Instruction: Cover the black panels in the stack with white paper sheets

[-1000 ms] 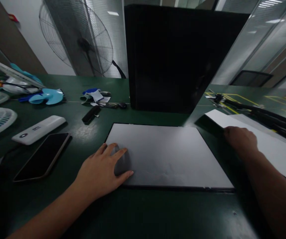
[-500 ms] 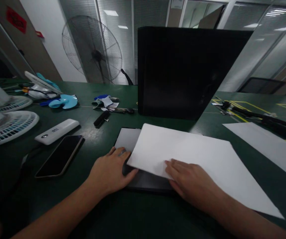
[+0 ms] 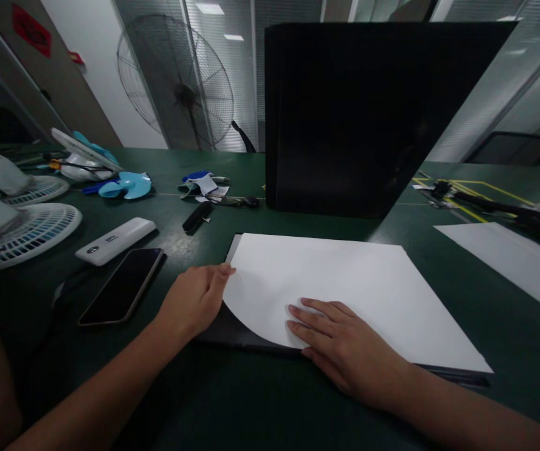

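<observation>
A white sheet of paper [image 3: 336, 275] lies over a dark flat folder or board [image 3: 246, 337], whose edges show at the left, the front and the right front corner. At the paper's left edge my left hand [image 3: 197, 297] pinches the sheet between thumb and fingers, and the near left corner looks curled. My right hand [image 3: 338, 341] rests flat on the near part of the sheet, fingers spread. What the dark thing under the paper is, I cannot tell exactly.
Left of my hands lie a smartphone [image 3: 122, 287] and a white handheld device [image 3: 116, 241]. Fan parts [image 3: 39, 228] and a blue fan blade [image 3: 126, 185] sit farther left. A large black panel [image 3: 368, 119] stands behind the paper. Another white sheet [image 3: 509, 266] lies at right.
The paper has shifted left and straightened, covering most of the dark folder or board. My left hand has gone from lying on that dark surface to pinching the paper's left edge.
</observation>
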`<act>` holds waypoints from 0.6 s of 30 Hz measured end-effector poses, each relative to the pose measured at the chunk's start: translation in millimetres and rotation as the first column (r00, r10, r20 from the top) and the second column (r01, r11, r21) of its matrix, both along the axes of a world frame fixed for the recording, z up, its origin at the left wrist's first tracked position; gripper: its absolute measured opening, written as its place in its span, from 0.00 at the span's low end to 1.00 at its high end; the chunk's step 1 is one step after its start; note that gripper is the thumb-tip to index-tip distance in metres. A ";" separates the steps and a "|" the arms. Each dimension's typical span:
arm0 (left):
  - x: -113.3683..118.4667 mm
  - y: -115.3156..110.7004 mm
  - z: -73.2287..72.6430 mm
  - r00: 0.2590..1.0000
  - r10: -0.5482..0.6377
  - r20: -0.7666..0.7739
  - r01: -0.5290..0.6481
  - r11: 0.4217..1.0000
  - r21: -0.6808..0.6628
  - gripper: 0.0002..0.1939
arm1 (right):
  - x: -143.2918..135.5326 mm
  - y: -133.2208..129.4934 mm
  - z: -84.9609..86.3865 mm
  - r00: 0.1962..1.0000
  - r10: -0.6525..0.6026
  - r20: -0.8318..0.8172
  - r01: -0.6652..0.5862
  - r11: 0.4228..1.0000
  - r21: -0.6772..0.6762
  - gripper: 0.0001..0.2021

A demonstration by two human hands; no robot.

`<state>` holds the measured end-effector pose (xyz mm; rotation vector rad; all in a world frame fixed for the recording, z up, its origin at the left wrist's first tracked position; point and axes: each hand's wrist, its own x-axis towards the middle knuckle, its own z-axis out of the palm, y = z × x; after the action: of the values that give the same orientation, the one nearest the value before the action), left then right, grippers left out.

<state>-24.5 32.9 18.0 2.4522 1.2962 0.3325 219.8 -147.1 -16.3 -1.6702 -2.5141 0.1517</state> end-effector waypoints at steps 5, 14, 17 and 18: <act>-0.5 12.8 0.1 0.998 0.022 -0.052 -0.025 0.997 -0.070 0.38 | 4.2 1.3 4.1 0.998 0.031 -0.046 -0.034 0.998 -0.059 0.24; -3.3 20.1 -24.2 0.969 -0.117 -0.217 0.134 0.989 0.061 0.29 | 28.6 6.8 10.4 0.994 0.012 -0.110 -0.015 1.000 -0.024 0.26; -2.8 20.0 -24.4 0.955 -0.147 -0.257 0.163 0.986 0.042 0.29 | 99.6 14.5 17.6 0.907 -0.416 -0.071 0.422 0.884 0.203 0.24; -2.7 20.8 -25.1 0.953 -0.146 -0.266 0.164 0.985 0.048 0.30 | 130.6 14.3 19.2 0.832 -0.550 -0.065 0.549 0.802 0.235 0.25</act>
<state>-27.3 53.8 -7.1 2.7092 1.1960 0.0124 350.4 -132.8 2.9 -2.1915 -1.8385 -0.2134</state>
